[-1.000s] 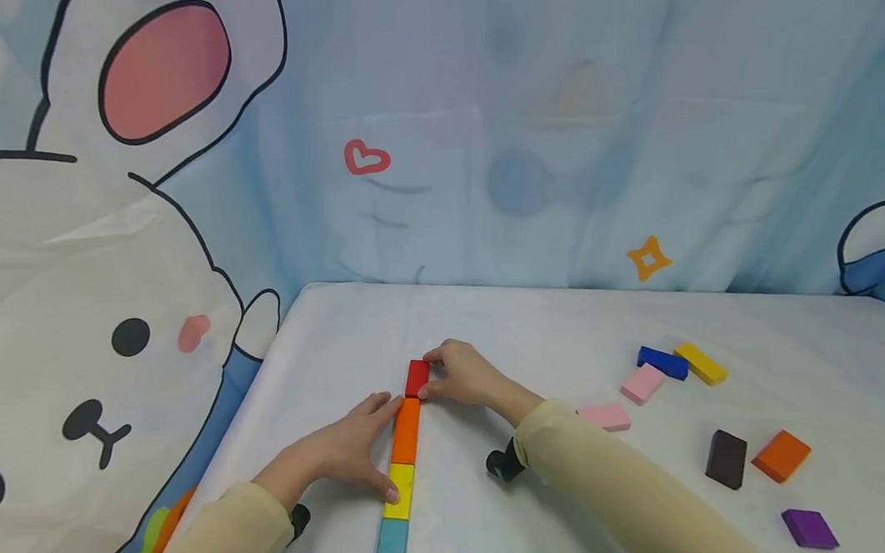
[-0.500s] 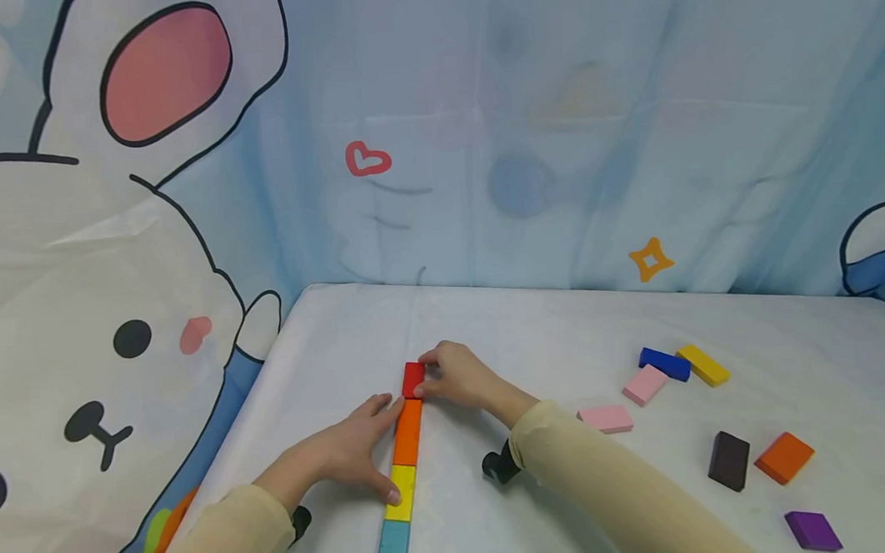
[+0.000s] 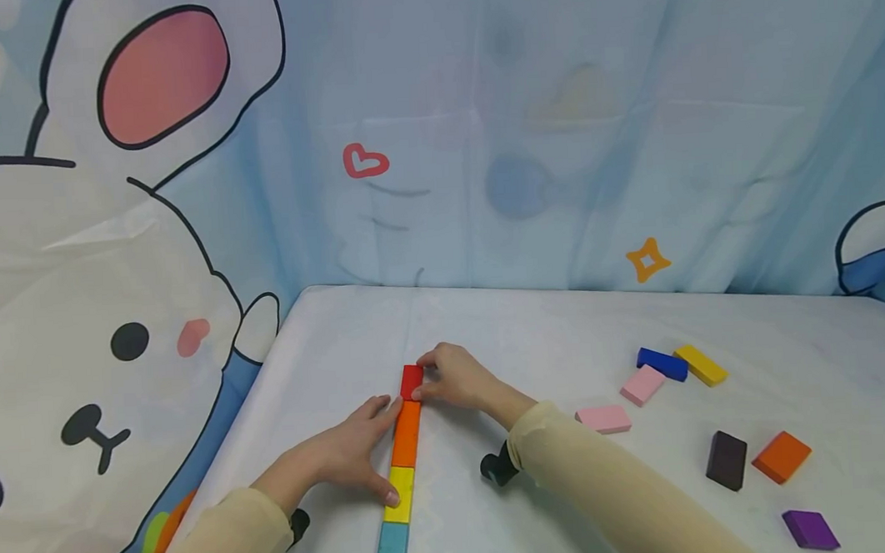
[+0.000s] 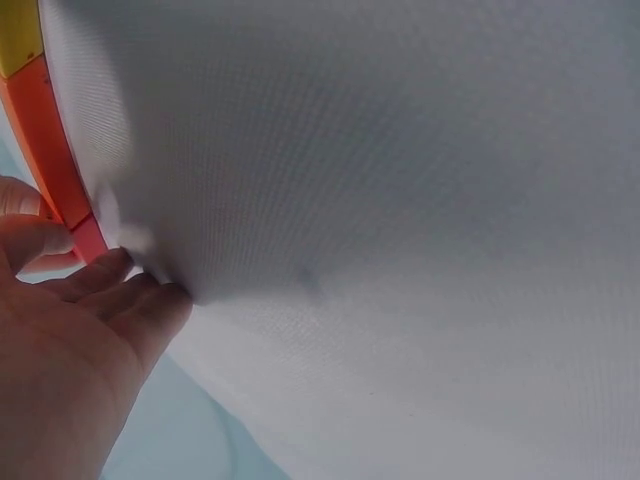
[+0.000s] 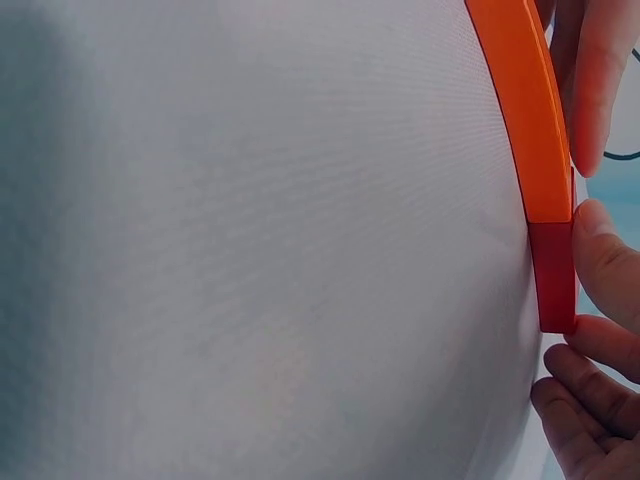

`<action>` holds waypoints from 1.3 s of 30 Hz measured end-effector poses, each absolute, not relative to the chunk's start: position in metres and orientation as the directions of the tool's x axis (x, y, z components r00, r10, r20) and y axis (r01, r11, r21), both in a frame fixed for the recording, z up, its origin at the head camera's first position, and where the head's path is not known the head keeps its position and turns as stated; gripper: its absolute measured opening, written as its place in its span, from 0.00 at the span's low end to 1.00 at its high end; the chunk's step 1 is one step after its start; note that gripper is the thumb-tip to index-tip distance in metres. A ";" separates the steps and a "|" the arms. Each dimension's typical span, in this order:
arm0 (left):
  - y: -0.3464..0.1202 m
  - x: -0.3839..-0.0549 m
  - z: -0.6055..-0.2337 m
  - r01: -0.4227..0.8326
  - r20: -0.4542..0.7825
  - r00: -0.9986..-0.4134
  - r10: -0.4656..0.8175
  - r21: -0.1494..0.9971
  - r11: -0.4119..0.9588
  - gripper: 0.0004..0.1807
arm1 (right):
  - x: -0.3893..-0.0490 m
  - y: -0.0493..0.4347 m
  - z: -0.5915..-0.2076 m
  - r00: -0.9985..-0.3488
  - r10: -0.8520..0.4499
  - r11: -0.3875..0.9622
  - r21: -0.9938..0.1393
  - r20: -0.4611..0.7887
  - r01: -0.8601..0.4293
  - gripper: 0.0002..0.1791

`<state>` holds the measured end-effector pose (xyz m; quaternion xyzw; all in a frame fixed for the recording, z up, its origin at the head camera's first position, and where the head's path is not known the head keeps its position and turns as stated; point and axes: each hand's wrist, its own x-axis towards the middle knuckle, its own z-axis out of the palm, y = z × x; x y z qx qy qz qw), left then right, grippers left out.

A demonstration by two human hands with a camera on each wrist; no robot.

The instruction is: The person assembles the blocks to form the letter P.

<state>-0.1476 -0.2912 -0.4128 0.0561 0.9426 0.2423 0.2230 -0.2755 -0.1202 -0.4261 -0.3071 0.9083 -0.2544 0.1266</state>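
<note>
A row of flat-topped blocks runs up the left part of the white table in the head view: a teal block (image 3: 391, 551), a yellow block (image 3: 397, 484), an orange block (image 3: 406, 433) and a red block (image 3: 412, 380) at the far end. My right hand (image 3: 459, 377) grips the red block with thumb and index finger, at its side and far end. Along the left side of the row, my left hand (image 3: 346, 448) rests spread, its thumb on the yellow block and its fingertips near the orange–red joint. The right wrist view shows the red block (image 5: 554, 275) meeting the orange block's end.
To the right lie loose blocks: a blue block (image 3: 662, 363), a yellow block (image 3: 701, 365), two pink ones, a dark brown block (image 3: 726, 460), an orange block (image 3: 781, 457) and a purple block (image 3: 811, 529). A patterned curtain (image 3: 555, 137) hangs behind the table.
The red block has shifted slightly left with my right hand, now more in line with the orange block. My left hand has stayed about where it was.
</note>
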 end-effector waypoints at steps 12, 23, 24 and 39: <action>-0.290 -0.147 -0.411 -0.005 -0.393 -0.895 0.209 0.479 0.878 0.64 | -0.275 -0.118 -0.426 -0.772 -0.630 0.682 -0.535 -0.082 -0.500 0.31; -0.291 -0.147 -0.411 -0.016 -0.400 -0.892 0.211 0.494 0.870 0.64 | -0.273 -0.119 -0.425 -0.764 -0.638 0.684 -0.520 -0.090 -0.511 0.33; -0.291 -0.147 -0.411 -0.015 -0.399 -0.892 0.212 0.495 0.869 0.64 | -0.272 -0.119 -0.425 -0.766 -0.636 0.687 -0.520 -0.093 -0.508 0.33; -0.289 -0.157 -0.412 0.007 -0.288 -0.943 0.169 0.488 0.873 0.55 | -0.270 -0.117 -0.423 -0.766 -0.635 0.684 -0.528 -0.093 -0.503 0.33</action>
